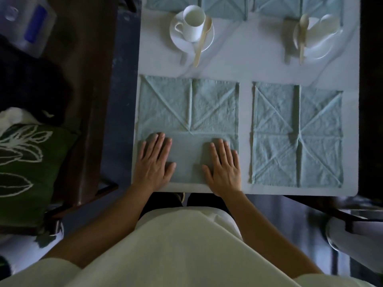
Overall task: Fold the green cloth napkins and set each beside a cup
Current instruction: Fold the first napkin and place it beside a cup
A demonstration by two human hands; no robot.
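I'm leaning over the table, and the napkin is lying at its near left corner, pale green and crinkled all over. Creases are running through it: one straight up the middle, and diagonals slanting in from the far corners to meet it. The near part is looking smoother, a plain band doubled up toward the middle, and its far edge is running straight across just past my fingertips.

My left hand is lying flat on the left end of that band, palm down. Its fingers are straight and slightly fanned, pointing away from me, and the thumb is sticking out to the right. Bare band is showing between my two thumbs. My right hand is lying flat on the right end the same way, fingers straight and a little apart, thumb aiming left, little finger reaching nearly to the napkin's right edge. Neither hand is pinching or curling round anything; the cloth is sitting underneath my palms and fingers.

To the right, across a strip of bare table, a second napkin is lying open and flat, creased in a star from its centre. Beyond my napkin's far edge a cup is standing on a saucer with a spoon leaning across it. Further right, a second cup is glaring too bright for me to tell how it is sitting.
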